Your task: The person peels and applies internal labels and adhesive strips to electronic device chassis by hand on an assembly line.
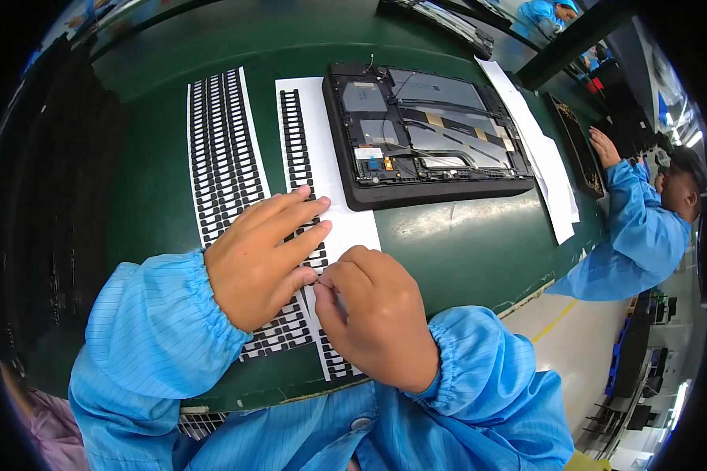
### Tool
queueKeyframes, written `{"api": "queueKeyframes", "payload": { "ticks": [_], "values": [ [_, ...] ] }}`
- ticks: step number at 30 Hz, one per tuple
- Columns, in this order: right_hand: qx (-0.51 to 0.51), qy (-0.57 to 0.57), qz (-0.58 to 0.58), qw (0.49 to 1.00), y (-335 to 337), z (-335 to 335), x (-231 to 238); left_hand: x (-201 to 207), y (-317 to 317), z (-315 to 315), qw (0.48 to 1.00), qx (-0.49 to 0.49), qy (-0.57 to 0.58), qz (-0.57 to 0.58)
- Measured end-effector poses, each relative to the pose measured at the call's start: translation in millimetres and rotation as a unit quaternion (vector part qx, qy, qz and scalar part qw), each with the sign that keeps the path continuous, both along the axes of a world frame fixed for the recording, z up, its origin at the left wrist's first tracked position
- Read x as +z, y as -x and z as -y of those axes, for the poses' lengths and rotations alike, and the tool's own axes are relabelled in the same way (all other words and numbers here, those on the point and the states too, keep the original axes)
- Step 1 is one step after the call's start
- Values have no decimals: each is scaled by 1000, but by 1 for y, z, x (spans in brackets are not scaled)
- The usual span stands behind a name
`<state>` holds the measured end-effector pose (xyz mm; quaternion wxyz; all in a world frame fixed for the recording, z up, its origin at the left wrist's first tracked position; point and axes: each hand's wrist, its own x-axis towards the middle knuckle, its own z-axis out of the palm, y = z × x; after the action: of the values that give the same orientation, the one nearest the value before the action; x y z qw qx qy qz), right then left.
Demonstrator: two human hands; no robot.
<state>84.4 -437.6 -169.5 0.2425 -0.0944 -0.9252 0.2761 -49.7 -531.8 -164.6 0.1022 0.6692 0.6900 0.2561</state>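
Note:
My left hand (247,259) lies with its fingers stretched out across a white sheet (349,228) that carries a column of small black die-cut pieces (296,141). Close by its thumb tip, my right hand (381,318) is closed in a pinch over the same column. What sits between those fingertips is too small and hidden to make out. Partly beneath my left hand and wrist is another white sheet with several rows of the same black pieces (226,149). Beyond my right hand, an opened flat electronic device (440,118) shows grey panels, cables and a black frame.
The green worktable (456,251) has a worn front edge. White papers (538,149) lie right of the device, and a dark tray (577,145) stands farther right. A co-worker in a blue smock (636,228) reaches toward that tray. Long metal parts (448,23) lie at the back.

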Motion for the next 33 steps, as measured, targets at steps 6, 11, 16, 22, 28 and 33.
{"api": "queueKeyframes", "payload": {
  "ticks": [6,11,16,22,28,33],
  "values": [
    [1,253,3,968,-21,-34,22,5,-1,-7,999,-21,33,-25],
    [-163,334,-102,923,-66,-118,26,11,3,-11,998,-15,29,-56],
    [-257,429,-159,851,-91,-201,31,60,-21,-54,998,-38,-19,-56],
    [-146,389,-100,904,-62,-209,27,19,-31,-150,975,-151,-141,-87],
    [-124,300,-23,946,-60,-204,14,7,-41,-167,966,-174,-145,-121],
    [-149,392,-64,906,-58,-200,17,12,-38,-170,966,-169,-130,-145]
  ]
}}
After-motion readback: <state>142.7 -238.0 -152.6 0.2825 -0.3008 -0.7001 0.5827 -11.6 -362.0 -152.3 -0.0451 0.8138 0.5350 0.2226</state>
